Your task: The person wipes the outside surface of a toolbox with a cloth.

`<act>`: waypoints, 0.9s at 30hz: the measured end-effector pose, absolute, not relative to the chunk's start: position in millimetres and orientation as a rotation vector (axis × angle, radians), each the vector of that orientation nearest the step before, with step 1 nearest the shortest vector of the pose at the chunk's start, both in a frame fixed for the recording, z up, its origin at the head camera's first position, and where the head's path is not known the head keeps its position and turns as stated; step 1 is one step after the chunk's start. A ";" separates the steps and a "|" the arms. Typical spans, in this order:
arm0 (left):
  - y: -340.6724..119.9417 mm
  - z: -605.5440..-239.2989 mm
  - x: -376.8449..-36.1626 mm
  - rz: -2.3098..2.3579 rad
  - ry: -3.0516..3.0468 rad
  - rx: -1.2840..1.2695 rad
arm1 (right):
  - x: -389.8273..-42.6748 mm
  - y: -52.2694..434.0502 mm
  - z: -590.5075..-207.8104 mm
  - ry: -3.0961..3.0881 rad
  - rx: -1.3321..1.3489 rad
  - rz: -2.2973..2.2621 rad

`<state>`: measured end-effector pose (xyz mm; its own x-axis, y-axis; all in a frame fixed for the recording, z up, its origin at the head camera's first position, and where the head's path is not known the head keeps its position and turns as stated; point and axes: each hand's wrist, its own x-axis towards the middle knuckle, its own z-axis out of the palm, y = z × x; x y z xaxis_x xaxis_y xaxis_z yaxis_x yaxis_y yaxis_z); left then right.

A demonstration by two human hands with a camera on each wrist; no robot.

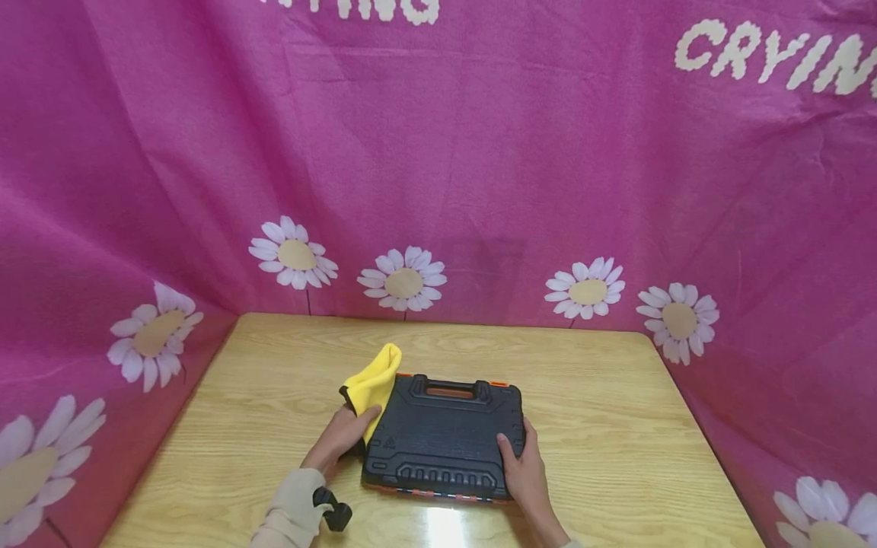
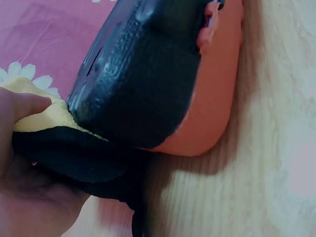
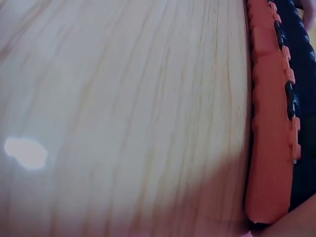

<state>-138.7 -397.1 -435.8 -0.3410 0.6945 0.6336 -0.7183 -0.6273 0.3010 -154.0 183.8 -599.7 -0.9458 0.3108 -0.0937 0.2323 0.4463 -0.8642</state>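
Note:
A black plastic tool case [image 1: 445,428] with an orange base lies flat on the table, its carry handle [image 1: 450,388] towards the back. My left hand [image 1: 345,432] pinches a yellow cloth [image 1: 373,384] with a black underside and holds it against the case's left side. In the left wrist view the cloth's black face [image 2: 79,158] meets the case's corner [image 2: 138,84], the thumb on the yellow face. With the thumb on the lid, my right hand [image 1: 527,473] grips the case's right edge; its other fingers are mostly hidden. The right wrist view shows the orange base [image 3: 272,133] and hinges.
The light wooden table [image 1: 617,426] extends around the case on all sides. A magenta curtain [image 1: 466,175] with daisies and white lettering encloses its back and sides. A black strap fitting [image 1: 333,508] sits at the left wrist. Light glares on the table in front of the case.

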 end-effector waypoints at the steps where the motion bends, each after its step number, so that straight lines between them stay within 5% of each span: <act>1: -396.5 -436.0 -138.3 2.037 -0.064 0.936 | -154.2 184.1 -599.7 -2.604 -0.491 1.536; 27: -402.9 -440.0 -137.3 1.966 -0.081 0.918 | -154.0 185.4 -601.1 -2.583 -0.524 1.564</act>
<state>-137.3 -402.9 -440.0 -0.2856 0.7222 0.6299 -0.7718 -0.5630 0.2956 -154.0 185.4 -601.1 -0.9387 0.3268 -0.1099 0.2488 0.4215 -0.8720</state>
